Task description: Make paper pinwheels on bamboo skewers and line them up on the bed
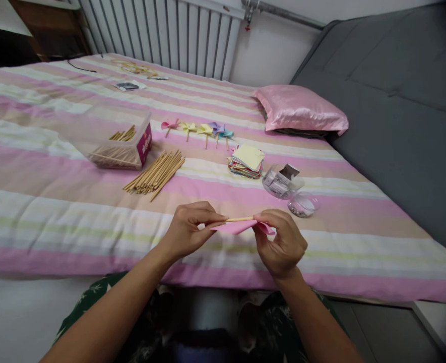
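A thin wooden stick (240, 219) lies level between my hands above the front of the bed. My left hand (190, 227) is closed in a pinch on its left end. At the other end, my right hand (282, 241) pinches the stick together with a folded pink paper pinwheel (236, 227). The pink paper hangs just below the stick, partly hidden by my right fingers. Beyond my hands lie a loose bundle of wooden sticks (155, 174) and a stack of cut paper squares (247, 160), a pale yellow one on top.
A clear plastic box (105, 143) with more sticks stands at the left. Several small pinwheels (206, 129) lie in a row. At the right are a clear tub (277, 184), a small round container (302, 205) and a pink pillow (302, 108) by the grey headboard (389, 101).
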A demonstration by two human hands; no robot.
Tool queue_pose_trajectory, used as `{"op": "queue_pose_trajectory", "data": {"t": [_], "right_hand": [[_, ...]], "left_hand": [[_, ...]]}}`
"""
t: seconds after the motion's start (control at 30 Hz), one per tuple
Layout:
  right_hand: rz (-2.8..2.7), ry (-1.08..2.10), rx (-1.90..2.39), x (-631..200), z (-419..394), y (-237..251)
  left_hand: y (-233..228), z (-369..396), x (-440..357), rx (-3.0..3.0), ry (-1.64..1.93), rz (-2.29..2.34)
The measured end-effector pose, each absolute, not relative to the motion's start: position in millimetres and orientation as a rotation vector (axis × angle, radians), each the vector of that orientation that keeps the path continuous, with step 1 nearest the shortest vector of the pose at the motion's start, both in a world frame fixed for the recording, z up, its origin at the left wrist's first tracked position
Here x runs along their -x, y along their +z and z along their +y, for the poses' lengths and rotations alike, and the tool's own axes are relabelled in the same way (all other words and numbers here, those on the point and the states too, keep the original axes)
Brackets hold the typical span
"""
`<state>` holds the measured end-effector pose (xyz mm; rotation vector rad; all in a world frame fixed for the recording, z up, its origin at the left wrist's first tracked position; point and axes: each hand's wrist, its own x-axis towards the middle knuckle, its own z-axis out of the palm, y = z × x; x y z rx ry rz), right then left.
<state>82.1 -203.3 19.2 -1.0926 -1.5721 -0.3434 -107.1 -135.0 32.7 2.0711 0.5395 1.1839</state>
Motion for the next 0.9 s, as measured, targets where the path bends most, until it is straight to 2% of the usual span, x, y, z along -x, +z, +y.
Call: {"op": "queue_pose_trajectory", "data": {"t": [0.3,0.53,0.9], "right_hand": [[-1.591,-0.249,1.222,-92.6,-193.6,25.5],[-1.337,-0.152,1.288,-97.9,-194.7,22.2],[-0.933,0.506,1.212,-103.1,-183.8,9.4]], "left_hand": [[24.2,-137.5,92.7,-1.695,0.949,0.857],[18.5,-137.9,89.1,-1.246,0.883,0.910],[23.2,-142.7,83.8,-1.231,0.818,0.901]]}}
